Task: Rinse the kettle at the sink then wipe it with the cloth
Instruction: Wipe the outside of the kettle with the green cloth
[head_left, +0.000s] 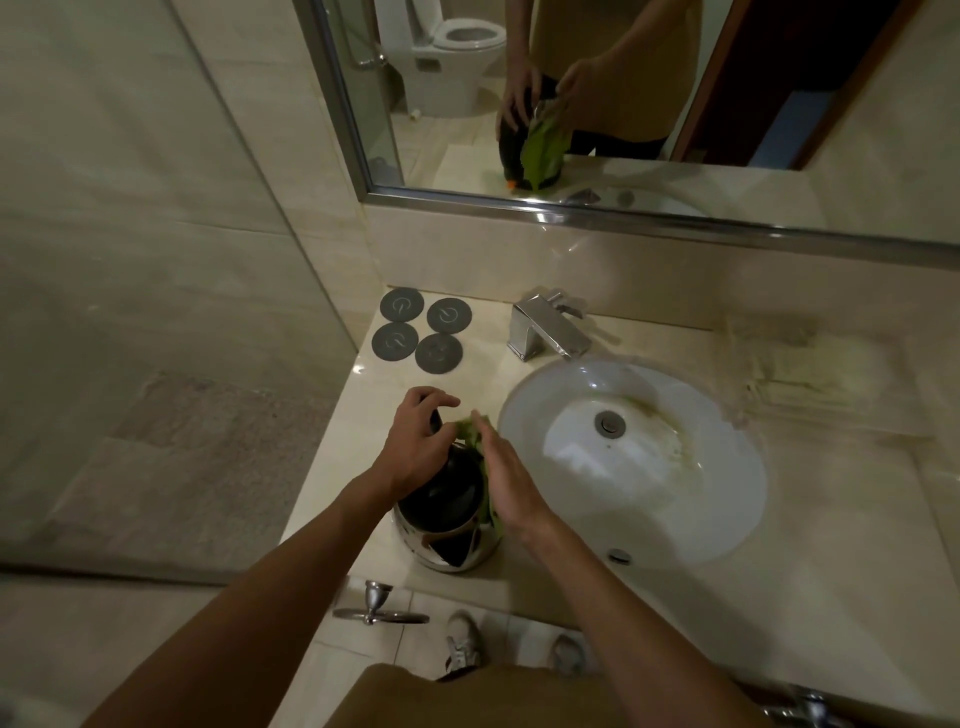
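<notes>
Two bare hands work on one kettle (447, 514), a shiny steel body with a black lid and handle, standing upright on the beige stone table (322, 499) just left of the sink (717, 499). The left hand (415, 447) rests on the kettle's top with fingers loosely curled over the black handle; whether it truly grips is hard to tell. The right hand (506, 483) lies with fingers fairly straight, pressing one green cloth (475, 434) flat against the kettle's right side. The mirror (779, 130) above shows the same pairing, with the cloth draped down the kettle's side. The faucet (550, 330) shows no running water and the kettle is out of the basin, so the rinsing step appears done and the wiping step is in hand. The next move likely calls for sliding the cloth around the body while the left hand steadies or turns the kettle, so the far and left sides get wiped too. Counted: one kettle, one cloth, one sink with one drain (609, 422), one faucet, and four round grey coasters (421, 336) in a two-by-two cluster at the back left of the table, well apart from the kettle. The basin has a yellowish stain near the drain.
</notes>
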